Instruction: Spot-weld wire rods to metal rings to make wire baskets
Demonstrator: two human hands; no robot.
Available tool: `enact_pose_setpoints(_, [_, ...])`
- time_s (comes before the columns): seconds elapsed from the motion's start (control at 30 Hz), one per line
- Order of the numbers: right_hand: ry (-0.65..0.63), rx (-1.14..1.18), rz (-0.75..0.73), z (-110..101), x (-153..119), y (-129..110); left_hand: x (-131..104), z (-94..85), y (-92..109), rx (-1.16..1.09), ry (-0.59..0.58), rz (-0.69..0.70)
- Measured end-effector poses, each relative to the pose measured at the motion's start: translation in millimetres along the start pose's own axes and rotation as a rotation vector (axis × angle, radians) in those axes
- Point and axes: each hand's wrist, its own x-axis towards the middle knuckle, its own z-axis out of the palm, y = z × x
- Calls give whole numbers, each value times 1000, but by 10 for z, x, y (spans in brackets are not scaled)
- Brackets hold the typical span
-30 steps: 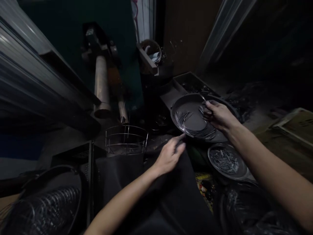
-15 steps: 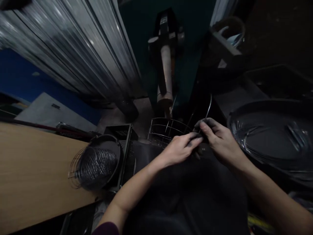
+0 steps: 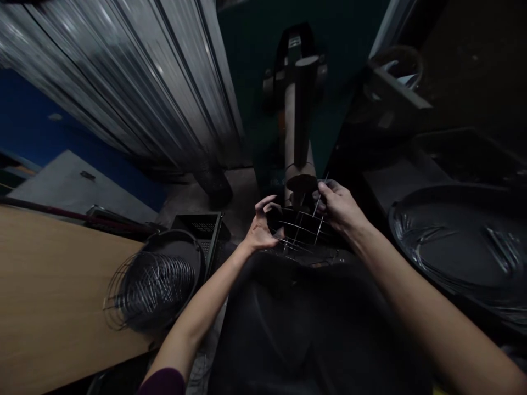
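A curved wire frame (image 3: pixel 300 226) of thin crossing metal rods sits below the cylindrical arm of a machine (image 3: pixel 307 109). At the frame's left side is my left hand (image 3: pixel 260 230), thumb and fingers spread apart. I cannot tell whether its fingertips touch the wires. My right hand (image 3: pixel 338 206), on the far right side of the frame, pinches a thin metal rod (image 3: pixel 317 203) between thumb and fingers. The rod slants across the frame's upper edge. Dark cloth (image 3: pixel 313 318) over my lap lies below the frame, whose lower part is dim.
On the right, a large round black tray (image 3: pixel 457 236) holds loose metal rods. To the left, several curved wire frames (image 3: pixel 158 280) are piled by a black basin (image 3: pixel 193 241), beside a wooden board (image 3: pixel 61 291). Corrugated metal sheeting (image 3: pixel 135 71) rises behind.
My hands, close together before, have moved apart. The left has opened and shifted left; the right has moved up and slightly left, to the machine's arm, with a rod in its fingers.
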Motion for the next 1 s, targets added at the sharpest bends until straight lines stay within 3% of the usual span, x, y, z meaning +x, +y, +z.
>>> enact_pose_setpoints(0.13, [-46,-67,-104,76,33,4,-52,-32,-42,-76,68,49])
enact_pose_setpoints(0.27, [-48,-96,-161,160,69,49,-53,-97,-107,-117,64,27])
enact_pose_setpoints(0.57, [40,-187,-142,261,173,96,1,-203,-175,-123,29,-10])
enact_pose_setpoints(1.0, [52,-130,-111,299,189,130,57,-268,-210,-151,-52,-20])
